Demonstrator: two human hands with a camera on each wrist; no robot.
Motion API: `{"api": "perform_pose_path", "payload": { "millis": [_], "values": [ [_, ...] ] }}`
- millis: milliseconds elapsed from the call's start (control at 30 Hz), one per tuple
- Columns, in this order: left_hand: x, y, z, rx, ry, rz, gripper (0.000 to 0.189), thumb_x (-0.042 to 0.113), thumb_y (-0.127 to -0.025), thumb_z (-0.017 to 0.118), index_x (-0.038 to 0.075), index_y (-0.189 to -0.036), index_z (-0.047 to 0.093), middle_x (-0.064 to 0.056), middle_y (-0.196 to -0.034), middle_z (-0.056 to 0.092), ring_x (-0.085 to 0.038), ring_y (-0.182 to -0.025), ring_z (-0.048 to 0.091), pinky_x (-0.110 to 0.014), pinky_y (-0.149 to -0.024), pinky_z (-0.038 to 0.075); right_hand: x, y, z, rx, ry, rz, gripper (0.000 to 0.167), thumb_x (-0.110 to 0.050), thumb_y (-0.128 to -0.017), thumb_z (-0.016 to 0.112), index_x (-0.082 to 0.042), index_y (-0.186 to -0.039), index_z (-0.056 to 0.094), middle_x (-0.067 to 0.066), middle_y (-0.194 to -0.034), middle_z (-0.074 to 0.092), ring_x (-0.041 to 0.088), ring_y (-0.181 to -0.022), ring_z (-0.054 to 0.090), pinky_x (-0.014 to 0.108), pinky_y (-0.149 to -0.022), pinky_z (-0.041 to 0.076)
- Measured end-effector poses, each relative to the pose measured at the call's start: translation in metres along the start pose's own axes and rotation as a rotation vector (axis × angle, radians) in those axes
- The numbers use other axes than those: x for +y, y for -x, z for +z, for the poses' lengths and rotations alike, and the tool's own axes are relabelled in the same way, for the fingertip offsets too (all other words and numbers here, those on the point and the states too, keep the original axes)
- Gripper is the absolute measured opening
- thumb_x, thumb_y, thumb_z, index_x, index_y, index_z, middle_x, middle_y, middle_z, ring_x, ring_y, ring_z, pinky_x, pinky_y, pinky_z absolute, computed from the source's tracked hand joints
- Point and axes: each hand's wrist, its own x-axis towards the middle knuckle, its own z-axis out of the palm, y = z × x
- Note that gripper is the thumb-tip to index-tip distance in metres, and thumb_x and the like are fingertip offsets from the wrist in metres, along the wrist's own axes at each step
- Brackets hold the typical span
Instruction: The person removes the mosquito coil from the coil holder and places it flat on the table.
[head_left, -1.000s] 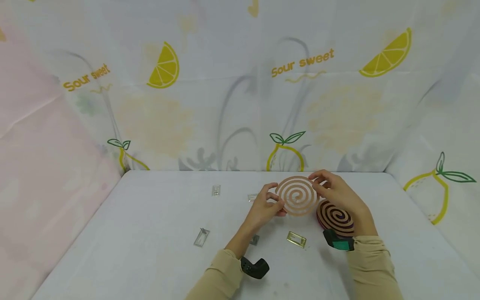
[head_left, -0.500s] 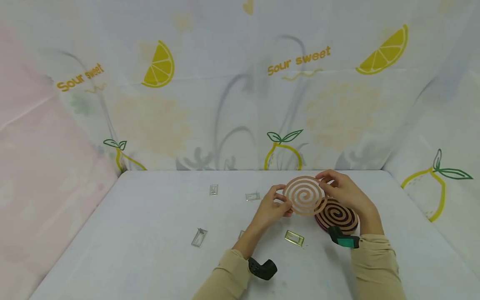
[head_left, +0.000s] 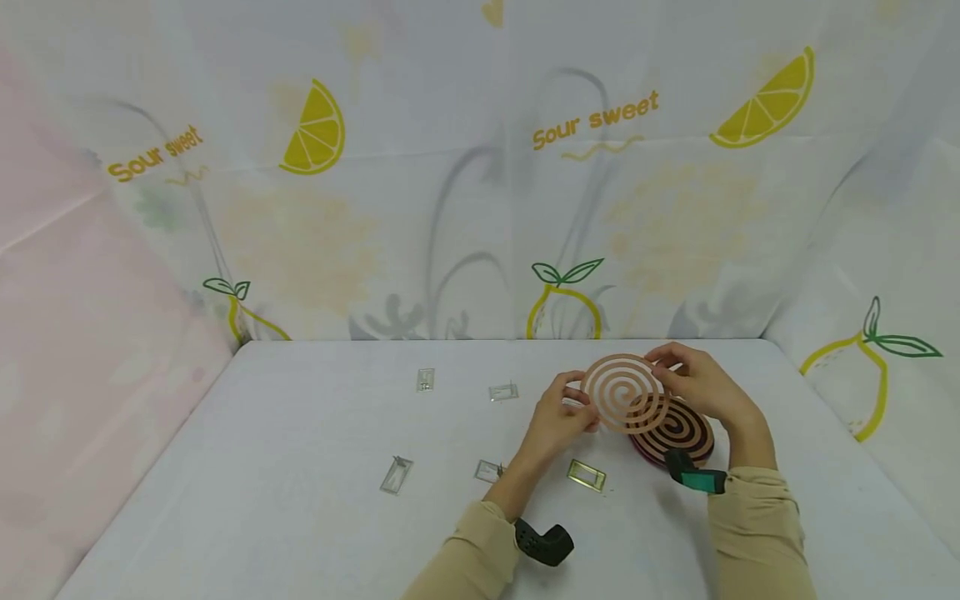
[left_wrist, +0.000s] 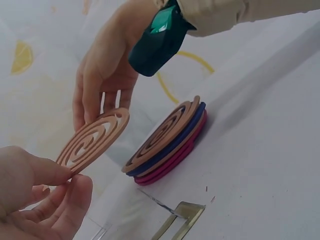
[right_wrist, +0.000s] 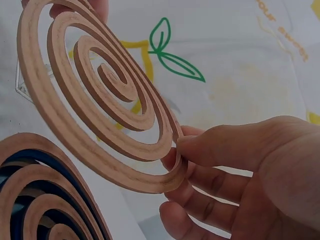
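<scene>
A brown mosquito coil [head_left: 625,395] is held up flat side forward between both hands, raised above the table. My left hand [head_left: 557,423] pinches its left edge, thumb on one face and fingers behind. At the opposite edge, the thumb and fingers of my right hand [head_left: 707,385] pinch the rim, as the right wrist view shows. Just below and right of it lies a stack of coils [left_wrist: 167,140], brown on top with blue and magenta layers beneath. In the head view the held coil overlaps the stack's upper left part.
A gold metal coil stand [head_left: 583,484] lies in front of the stack. Silver stands lie to the left: one by my left wrist [head_left: 486,477], another at the back [head_left: 503,398] and more farther left. A printed cloth [head_left: 480,208] closes off the table's back.
Both hands have carried the coil a little to the right, and it now overlaps the stack in the head view. The silver stand behind my left wrist has come into sight.
</scene>
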Motion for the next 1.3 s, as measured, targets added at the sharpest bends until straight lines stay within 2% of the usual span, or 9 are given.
{"api": "perform_pose_path", "payload": {
  "millis": [167,400,567,700,900,1133,1300],
  "values": [
    [-0.002,-0.002,0.009,0.012,0.025,0.004,0.05,-0.006,-0.083,0.062,0.003,-0.131,0.048,-0.009,-0.099,0.057,-0.009,-0.068,0.065,-0.024,-0.066,0.057,0.003,0.004,-0.004,-0.006,-0.021,0.012,0.03,-0.015,-0.099,0.047,0.003,-0.123,0.052,0.024,-0.11,0.06,0.016,-0.083,0.059,0.033,-0.067,0.053],
    [-0.006,-0.004,0.022,0.035,0.039,-0.006,0.05,-0.007,-0.082,0.062,0.002,-0.13,0.05,-0.01,-0.099,0.057,-0.011,-0.07,0.066,-0.024,-0.064,0.057,0.011,0.009,-0.01,-0.021,-0.04,0.074,0.031,-0.017,-0.099,0.047,0.002,-0.124,0.051,0.023,-0.112,0.057,0.018,-0.088,0.06,0.034,-0.071,0.054],
    [-0.011,-0.007,0.031,0.049,0.07,-0.017,0.051,-0.011,-0.082,0.06,0.002,-0.13,0.051,-0.011,-0.099,0.058,-0.011,-0.072,0.065,-0.027,-0.065,0.058,0.018,0.012,-0.014,-0.046,-0.04,0.092,0.032,-0.016,-0.098,0.05,0.001,-0.124,0.051,0.022,-0.108,0.055,0.023,-0.095,0.06,0.03,-0.07,0.055],
    [-0.013,-0.01,0.037,0.059,0.074,-0.033,0.052,-0.01,-0.081,0.061,0.003,-0.13,0.05,-0.011,-0.099,0.059,-0.012,-0.071,0.065,-0.028,-0.065,0.058,0.024,0.015,-0.016,-0.077,-0.051,0.111,0.033,-0.016,-0.097,0.05,0.0,-0.126,0.05,0.022,-0.11,0.054,0.025,-0.097,0.059,0.033,-0.073,0.055],
    [-0.014,-0.008,0.04,0.045,-0.022,-0.035,0.046,-0.006,-0.081,0.063,0.007,-0.124,0.055,-0.008,-0.097,0.062,-0.015,-0.071,0.067,-0.025,-0.061,0.056,0.029,0.019,-0.019,-0.127,-0.078,0.155,0.033,-0.016,-0.099,0.046,0.002,-0.127,0.047,0.024,-0.113,0.053,0.027,-0.1,0.058,0.038,-0.077,0.056],
    [-0.019,-0.006,0.041,-0.004,-0.155,-0.022,0.043,0.005,-0.082,0.067,0.011,-0.123,0.056,-0.003,-0.095,0.064,-0.004,-0.071,0.061,-0.017,-0.059,0.048,0.034,0.022,-0.021,-0.173,-0.104,0.213,0.034,-0.014,-0.1,0.04,0.006,-0.127,0.045,0.022,-0.109,0.053,0.021,-0.095,0.058,0.039,-0.078,0.056],
    [-0.021,-0.004,0.042,-0.015,-0.241,0.011,0.043,0.008,-0.082,0.066,0.007,-0.123,0.056,-0.004,-0.094,0.064,-0.001,-0.071,0.059,-0.014,-0.061,0.046,0.037,0.023,-0.021,-0.191,-0.113,0.244,0.037,-0.014,-0.1,0.039,0.008,-0.129,0.045,0.025,-0.113,0.055,0.025,-0.1,0.058,0.041,-0.08,0.056]
  ]
}}
